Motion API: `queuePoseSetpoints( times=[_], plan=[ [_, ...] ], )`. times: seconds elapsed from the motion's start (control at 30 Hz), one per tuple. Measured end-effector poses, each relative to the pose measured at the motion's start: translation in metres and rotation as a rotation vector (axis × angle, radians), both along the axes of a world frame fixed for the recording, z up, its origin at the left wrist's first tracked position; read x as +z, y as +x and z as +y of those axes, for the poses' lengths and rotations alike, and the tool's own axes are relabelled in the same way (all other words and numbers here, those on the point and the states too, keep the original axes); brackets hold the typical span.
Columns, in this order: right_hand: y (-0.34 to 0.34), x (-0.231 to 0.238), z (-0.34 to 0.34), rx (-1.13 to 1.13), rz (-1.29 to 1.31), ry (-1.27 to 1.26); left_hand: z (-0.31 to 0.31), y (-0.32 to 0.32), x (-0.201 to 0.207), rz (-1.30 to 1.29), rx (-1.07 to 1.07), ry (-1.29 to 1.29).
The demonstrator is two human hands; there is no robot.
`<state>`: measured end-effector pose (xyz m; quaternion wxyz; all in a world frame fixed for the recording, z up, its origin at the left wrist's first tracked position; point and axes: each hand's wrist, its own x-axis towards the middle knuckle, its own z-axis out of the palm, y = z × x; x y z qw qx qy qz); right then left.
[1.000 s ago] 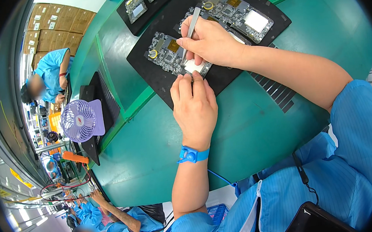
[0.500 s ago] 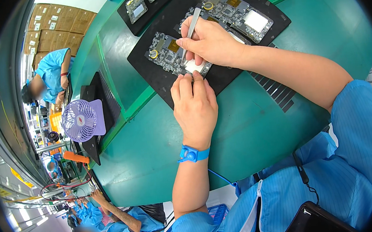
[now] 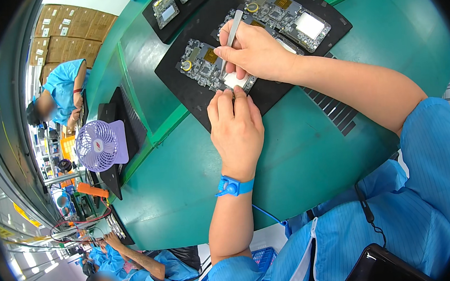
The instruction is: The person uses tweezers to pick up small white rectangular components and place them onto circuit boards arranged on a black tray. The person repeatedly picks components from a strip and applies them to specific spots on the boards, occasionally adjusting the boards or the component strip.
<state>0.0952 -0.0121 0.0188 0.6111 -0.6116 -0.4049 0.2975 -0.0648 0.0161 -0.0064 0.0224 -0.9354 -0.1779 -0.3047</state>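
My right hand (image 3: 256, 49) pinches the tweezers (image 3: 235, 27) over the circuit board (image 3: 201, 65) on the black mat (image 3: 272, 91), while my left hand (image 3: 238, 131), fingers curled, grip unclear, meets the board's near edge, apparently steadying it.

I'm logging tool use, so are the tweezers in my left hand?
No, the right hand holds the tweezers, while the left hand is at the near edge of a circuit board.

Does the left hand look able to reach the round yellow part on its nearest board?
Probably yes. The left hand has its fingers at the near edge of that board, and the tweezers in the right hand leave the round yellow part uncovered.
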Motion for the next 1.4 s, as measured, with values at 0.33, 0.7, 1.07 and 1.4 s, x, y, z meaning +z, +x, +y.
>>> queuePoseSetpoints(
  times=[0.33, 0.7, 1.07, 1.4],
  plan=[
    [0.0, -0.001, 0.002, 0.002, 0.018, -0.004, 0.0, 0.0, 0.0, -0.001, 0.002, 0.001],
    [-0.002, -0.002, 0.0, 0.011, -0.013, 0.009, 0.002, 0.001, 0.0, -0.02, 0.012, -0.033],
    [-0.006, -0.011, 0.0, -0.064, -0.088, 0.122, 0.009, 0.002, 0.008, 0.075, -0.072, -0.14],
    [0.004, -0.003, 0.002, -0.051, 0.345, 0.12, -0.002, 0.003, 0.001, 0.121, 0.01, 0.037]
  ],
)
